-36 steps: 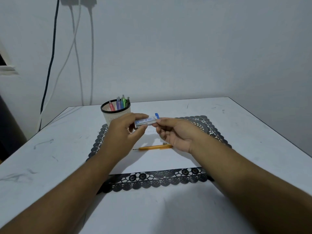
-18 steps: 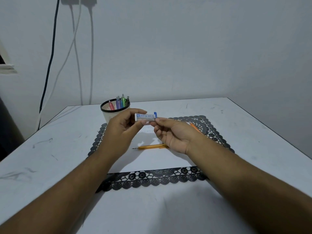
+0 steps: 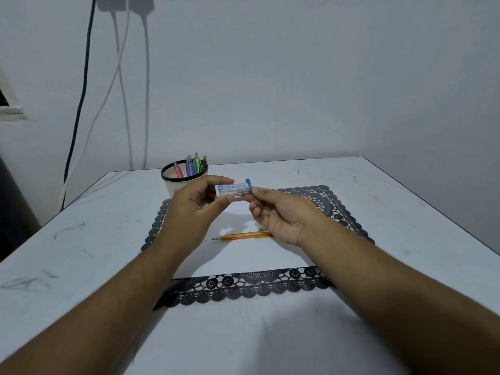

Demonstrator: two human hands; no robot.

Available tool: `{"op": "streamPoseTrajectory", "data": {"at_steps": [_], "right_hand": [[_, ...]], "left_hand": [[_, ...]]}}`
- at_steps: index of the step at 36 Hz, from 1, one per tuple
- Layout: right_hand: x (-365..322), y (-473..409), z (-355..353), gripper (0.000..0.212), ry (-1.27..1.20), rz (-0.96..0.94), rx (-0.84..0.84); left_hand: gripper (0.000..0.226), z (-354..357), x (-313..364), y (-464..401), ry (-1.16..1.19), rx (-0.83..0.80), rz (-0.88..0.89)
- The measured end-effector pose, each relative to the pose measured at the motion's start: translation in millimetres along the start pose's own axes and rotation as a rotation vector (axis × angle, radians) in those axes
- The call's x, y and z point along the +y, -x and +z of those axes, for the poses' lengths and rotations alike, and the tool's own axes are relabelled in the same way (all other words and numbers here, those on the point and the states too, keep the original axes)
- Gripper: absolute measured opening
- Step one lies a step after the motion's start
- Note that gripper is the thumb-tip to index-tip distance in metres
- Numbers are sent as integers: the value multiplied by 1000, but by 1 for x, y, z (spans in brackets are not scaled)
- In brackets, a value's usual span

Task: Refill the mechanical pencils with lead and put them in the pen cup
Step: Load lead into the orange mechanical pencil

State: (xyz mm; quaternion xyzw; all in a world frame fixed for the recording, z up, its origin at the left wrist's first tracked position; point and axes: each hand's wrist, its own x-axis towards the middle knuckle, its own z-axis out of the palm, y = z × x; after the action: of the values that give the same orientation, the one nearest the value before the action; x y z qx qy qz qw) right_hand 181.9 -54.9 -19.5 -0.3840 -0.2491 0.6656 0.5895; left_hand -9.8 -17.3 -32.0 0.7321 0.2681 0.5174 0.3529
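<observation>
The left hand [image 3: 189,212] pinches the lead case [image 3: 233,189] between thumb and fingers, holding it level above the counter [image 3: 378,212]. The right hand [image 3: 276,212] has its fingertips closed on the case's right end, just below the blue cap [image 3: 248,181], which stands up from that end and looks flipped open.

The step in hand seems to be getting a lead out of the case. To do it well, I would keep the left grip firm on the middle of the case and tip the open end down only slightly, so 1 lead slides into the right fingertips rather than several spilling onto the white sheet [image 3: 243,255]. Leads snap easily, so a light pinch and a straight pull are wanted.

The orange pencil [image 3: 243,235] lies on the sheet just below the hands, tip to the left, apart from both. A second orange object [image 3: 308,200] peeks out behind the right hand; I cannot tell what it is.

The pen cup [image 3: 184,182] stands behind the left hand at the far corner of the black lace mat [image 3: 243,286]. It holds about 5 pens or pencils, pink, purple, blue and green, standing upright.
</observation>
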Motion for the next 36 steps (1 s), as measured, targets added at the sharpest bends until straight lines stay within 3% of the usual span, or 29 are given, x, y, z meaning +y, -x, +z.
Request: {"op": "streamPoseTrajectory", "data": {"at_steps": [6,15,22,36], "right_hand": [[-1,-1,-3,10,69,-73,26],[-4,1,-5,11,424,-432,87],[-2,4,-5,17,633,-631,123],[-1,3,-3,8,613,-688,87]], "left_hand": [[24,-1,-3,0,-91,17,4],[22,-2,0,0,-451,59,18],[24,-1,-4,0,-532,38,-30],[22,1,-2,2,-503,19,-65]]}}
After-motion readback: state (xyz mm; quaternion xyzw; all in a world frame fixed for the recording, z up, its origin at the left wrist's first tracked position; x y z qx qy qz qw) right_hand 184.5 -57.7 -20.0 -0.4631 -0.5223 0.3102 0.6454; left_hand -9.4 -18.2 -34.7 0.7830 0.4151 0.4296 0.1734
